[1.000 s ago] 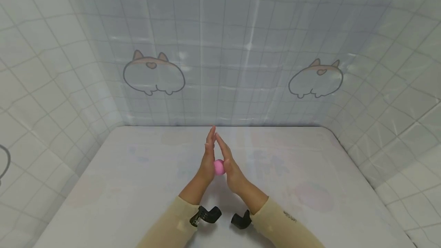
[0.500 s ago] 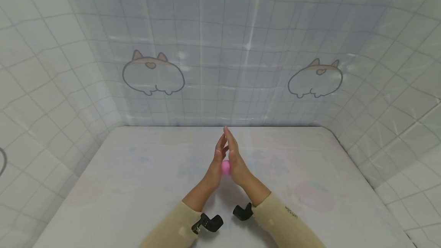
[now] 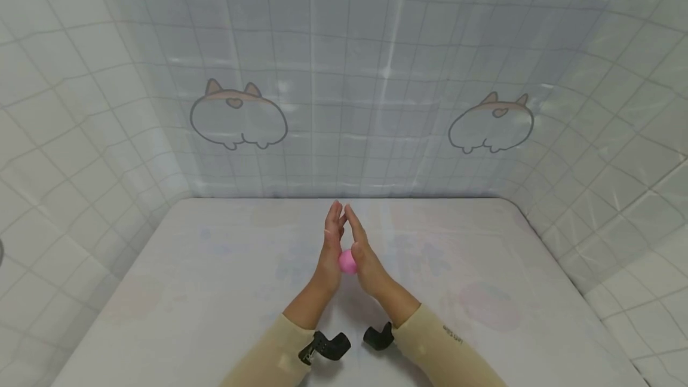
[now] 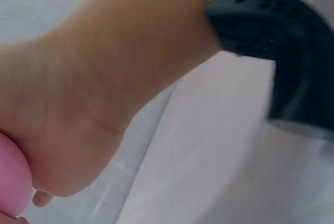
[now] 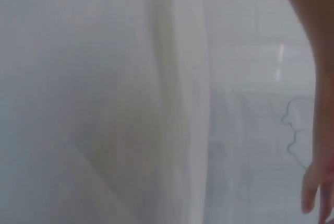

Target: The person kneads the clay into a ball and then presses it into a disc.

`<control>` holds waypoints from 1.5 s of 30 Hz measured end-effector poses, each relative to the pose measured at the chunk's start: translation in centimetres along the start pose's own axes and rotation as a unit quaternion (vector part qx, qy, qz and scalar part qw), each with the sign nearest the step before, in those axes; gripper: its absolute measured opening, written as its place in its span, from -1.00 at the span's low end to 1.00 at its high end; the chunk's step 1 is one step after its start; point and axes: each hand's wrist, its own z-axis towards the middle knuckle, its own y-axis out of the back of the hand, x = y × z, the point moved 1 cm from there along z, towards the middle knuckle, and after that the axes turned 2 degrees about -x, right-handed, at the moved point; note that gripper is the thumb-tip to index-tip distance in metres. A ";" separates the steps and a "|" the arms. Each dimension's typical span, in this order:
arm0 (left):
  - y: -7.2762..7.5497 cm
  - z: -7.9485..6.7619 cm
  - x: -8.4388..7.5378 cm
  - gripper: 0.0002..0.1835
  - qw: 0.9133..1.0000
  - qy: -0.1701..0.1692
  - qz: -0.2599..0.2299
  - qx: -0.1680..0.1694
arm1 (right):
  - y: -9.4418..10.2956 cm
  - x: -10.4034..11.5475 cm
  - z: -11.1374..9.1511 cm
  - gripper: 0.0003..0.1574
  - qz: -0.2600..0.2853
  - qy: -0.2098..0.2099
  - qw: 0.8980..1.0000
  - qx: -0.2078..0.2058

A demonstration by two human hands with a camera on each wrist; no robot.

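A smooth pink ball [image 3: 347, 261] sits between two facing palms in the middle of the head view. My left hand [image 3: 329, 255] stands on its left side, fingers straight and pointing away from me. On the other side my right hand [image 3: 368, 267] leans in, also with straight fingers. The fingertips come close together at the far end, so the hands form a peak around the ball. In the left wrist view, the pink ball [image 4: 13, 177] presses against the base of a palm [image 4: 78, 156]. Fingers [image 5: 312, 190] show at the lower right of the right wrist view.
A white table cover [image 3: 215, 291] with faint pastel prints lies under the hands. Behind it hangs a grid-patterned curtain [image 3: 344, 106] with cartoon drawings, and similar sheets rise at both sides. Black camera mounts [image 3: 332, 346] are on the wrists, below beige sleeves [image 3: 446, 348].
Both hands shift right with the ball, then back a little left. The right fingertips reach ahead of the left half a second ago and are now slightly behind. The ball stays between the palms.
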 end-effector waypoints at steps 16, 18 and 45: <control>0.0 -0.4 1.0 -0.23 0.996 0.068 0.034 0.050 | 0.0 2.3 0.4 0.08 -0.034 0.072 0.995 -0.065; 0.0 -0.6 1.1 -0.24 0.995 0.072 0.039 0.064 | 0.2 2.0 0.5 0.09 -0.026 0.053 0.996 -0.069; 0.0 0.2 -1.0 -0.08 0.998 -0.002 -0.036 0.050 | 0.4 -1.3 0.4 0.14 0.015 -0.029 0.999 -0.036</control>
